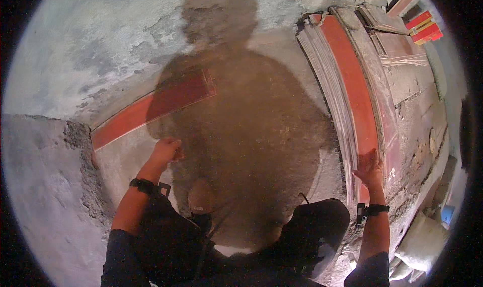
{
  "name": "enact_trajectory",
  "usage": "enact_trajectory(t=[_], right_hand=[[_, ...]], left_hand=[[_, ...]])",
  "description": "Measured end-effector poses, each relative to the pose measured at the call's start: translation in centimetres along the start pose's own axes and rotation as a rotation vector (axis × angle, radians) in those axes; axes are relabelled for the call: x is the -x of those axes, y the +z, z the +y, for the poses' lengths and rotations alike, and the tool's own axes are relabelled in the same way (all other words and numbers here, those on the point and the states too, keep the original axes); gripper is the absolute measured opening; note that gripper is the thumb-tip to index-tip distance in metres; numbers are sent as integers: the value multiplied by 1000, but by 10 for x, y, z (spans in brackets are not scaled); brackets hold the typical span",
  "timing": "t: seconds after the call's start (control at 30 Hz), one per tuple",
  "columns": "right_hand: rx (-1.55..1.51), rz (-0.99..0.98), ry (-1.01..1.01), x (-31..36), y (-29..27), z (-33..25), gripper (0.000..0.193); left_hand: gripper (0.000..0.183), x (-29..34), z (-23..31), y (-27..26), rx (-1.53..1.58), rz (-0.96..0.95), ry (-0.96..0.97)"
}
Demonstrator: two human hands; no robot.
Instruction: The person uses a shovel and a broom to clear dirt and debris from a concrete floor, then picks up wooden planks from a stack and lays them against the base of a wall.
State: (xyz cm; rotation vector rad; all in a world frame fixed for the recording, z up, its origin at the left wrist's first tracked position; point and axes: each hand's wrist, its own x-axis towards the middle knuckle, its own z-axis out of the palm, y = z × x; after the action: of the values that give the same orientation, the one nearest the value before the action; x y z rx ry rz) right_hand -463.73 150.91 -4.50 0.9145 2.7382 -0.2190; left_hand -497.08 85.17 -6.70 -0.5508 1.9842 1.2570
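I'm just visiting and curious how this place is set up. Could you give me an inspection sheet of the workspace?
Surface: rough grey floor, its middle darkened by a person's shadow.
Things at hand: a lone red strip lies at left; a stack of long strips stands at right, a red top strip showing.
Clutter: more boards and a red-and-yellow package at upper right.
Hands: left hand loosely curled, no held thing visible; right hand spread over the red top strip's near part.
Cables: a thin dark curve by the right knee; kind unclear.
Surroundings: pale, patchy wall beyond.
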Motion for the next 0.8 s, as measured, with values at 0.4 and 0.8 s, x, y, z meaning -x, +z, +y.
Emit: enact_trajectory(t=[0.4,0.8], right_hand=[[-691,-140,-7,19,-43,-23,124],[-826,-235,125,77,-161,-81,106]], left_hand=[[30,3,42,30,-201,-256,185],[47,72,204,298,-509,-949,561]])
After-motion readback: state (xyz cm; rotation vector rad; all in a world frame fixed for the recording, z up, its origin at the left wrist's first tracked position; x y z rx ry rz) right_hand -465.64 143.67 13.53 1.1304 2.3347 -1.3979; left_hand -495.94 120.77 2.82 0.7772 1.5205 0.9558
